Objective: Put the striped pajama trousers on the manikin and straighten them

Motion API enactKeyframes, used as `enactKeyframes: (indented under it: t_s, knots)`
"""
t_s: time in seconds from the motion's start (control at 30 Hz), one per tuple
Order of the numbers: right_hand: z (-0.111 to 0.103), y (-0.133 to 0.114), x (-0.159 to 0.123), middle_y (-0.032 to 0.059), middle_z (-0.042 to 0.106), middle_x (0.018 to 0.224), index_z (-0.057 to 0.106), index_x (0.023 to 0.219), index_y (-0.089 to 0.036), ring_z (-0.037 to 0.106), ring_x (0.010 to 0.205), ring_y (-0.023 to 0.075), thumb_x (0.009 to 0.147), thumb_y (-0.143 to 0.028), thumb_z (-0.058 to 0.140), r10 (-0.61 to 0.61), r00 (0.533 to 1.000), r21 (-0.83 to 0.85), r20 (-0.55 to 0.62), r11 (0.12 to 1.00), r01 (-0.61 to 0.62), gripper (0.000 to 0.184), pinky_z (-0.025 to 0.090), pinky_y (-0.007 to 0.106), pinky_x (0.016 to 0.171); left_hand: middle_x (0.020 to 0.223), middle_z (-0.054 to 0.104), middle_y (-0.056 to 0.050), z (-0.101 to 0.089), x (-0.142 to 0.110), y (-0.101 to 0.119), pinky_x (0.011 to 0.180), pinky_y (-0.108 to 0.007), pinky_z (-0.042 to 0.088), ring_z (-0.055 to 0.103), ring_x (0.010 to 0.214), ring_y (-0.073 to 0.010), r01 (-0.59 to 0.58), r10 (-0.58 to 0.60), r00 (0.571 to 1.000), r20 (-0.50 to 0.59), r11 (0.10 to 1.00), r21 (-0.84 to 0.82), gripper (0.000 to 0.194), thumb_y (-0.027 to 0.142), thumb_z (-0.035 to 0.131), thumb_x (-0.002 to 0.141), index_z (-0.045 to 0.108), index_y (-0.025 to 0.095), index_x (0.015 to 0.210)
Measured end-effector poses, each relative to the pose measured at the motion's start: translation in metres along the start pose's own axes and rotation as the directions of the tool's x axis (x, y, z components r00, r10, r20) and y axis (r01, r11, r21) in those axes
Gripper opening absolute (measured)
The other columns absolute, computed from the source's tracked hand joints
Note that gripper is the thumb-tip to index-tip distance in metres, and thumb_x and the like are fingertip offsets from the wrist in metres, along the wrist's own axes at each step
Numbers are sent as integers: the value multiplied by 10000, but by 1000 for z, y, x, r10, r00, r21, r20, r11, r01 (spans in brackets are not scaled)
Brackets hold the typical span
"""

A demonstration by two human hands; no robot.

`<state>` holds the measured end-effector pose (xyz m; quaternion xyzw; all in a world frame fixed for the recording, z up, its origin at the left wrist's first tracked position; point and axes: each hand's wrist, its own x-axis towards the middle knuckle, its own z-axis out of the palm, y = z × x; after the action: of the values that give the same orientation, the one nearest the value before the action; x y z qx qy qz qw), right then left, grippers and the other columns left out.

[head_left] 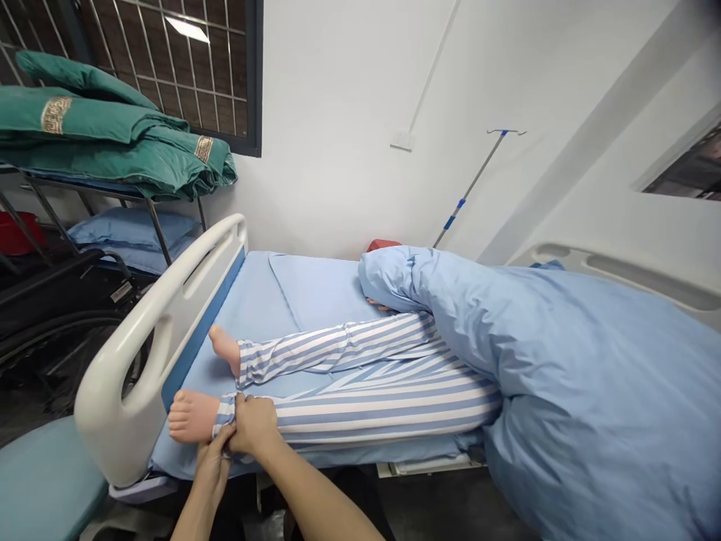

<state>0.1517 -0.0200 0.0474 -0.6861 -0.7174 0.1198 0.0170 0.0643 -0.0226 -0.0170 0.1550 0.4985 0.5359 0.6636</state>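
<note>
A figure that looks like a nursing manikin lies on the bed in blue-and-white striped trousers point(383, 409), its upper part hidden by a blue quilt point(546, 338). My right hand point(253, 424) is closed over the top of the near trouser leg, just above the ankle. From below, my left hand point(212, 460) grips the same leg near its cuff, with its fingers partly hidden. The near bare foot point(192, 416) points toward the footboard, to the left of both hands. Behind it the far foot point(225, 349) sticks out of the other trouser leg.
A cream footboard point(104, 376) rises at the left end of the light-blue bed sheet point(321, 289). Beyond it are a wheelchair point(61, 323) and a rack with green bedding point(113, 143). A teal seat point(50, 481) stands lower left. An IV pole point(476, 184) leans behind the bed.
</note>
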Motion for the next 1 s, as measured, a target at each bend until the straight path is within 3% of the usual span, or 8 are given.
enactKeyframes:
  t_s: [0.23,0.37,0.43,0.5,0.6,0.77,0.9,1.0]
  knots:
    - [-17,-4,-13,128,646,924,496,1069,-129,637,803,288,487,-387,636,-25,1000,41,13,999,24,652,519,396,669,544,648,28,6,-17,14,501,-228,490,604,511,-142,5,-5,1000,2,1000,-4,255,84,712,403,599,159,619]
    - [-71,-6,-33,121,666,896,523,1037,-128,646,794,289,505,-400,613,-59,996,92,-69,994,65,604,520,385,674,629,663,26,32,-51,45,569,-242,507,623,593,-150,-177,177,984,28,984,28,320,124,733,427,607,169,718]
    - [-112,-4,-46,106,675,870,515,1057,-140,650,794,276,536,-404,599,-85,986,116,-145,988,102,590,513,365,686,760,677,25,57,-77,70,645,-238,507,629,700,-145,-336,331,939,95,941,42,408,176,743,470,609,188,856]
    - [-159,3,-61,74,678,897,495,1092,-183,647,830,258,577,-418,580,-124,960,147,-251,975,164,573,505,340,698,863,664,24,89,-107,97,691,-230,492,614,762,-132,-516,502,851,157,854,63,463,222,736,518,590,207,956]
    - [-236,22,-88,67,675,906,530,1024,-198,640,841,251,627,-449,556,-128,926,172,-356,965,200,471,493,303,663,869,624,20,145,-158,137,698,-213,469,576,760,-115,-754,715,652,252,647,114,461,272,730,547,574,189,973]
    - [-348,72,-148,10,655,855,598,902,-173,623,797,190,660,-375,566,-171,827,237,-536,910,341,317,474,245,671,843,579,11,240,-247,181,682,-234,461,557,768,-137,-917,796,396,457,371,149,474,351,687,604,530,187,1020]
    - [-401,108,-188,11,632,866,608,933,-99,599,817,165,673,-317,570,-166,754,298,-635,848,437,341,474,252,715,944,560,-25,294,-297,197,825,-339,432,544,908,-189,-981,796,186,576,183,64,514,344,673,633,498,179,1087]
    - [-415,120,-198,9,615,844,609,947,-74,600,795,149,679,-316,560,-149,741,339,-655,819,464,364,472,247,703,938,546,-34,310,-310,202,861,-381,408,535,940,-207,-992,776,110,620,119,26,479,349,660,645,506,165,1060]
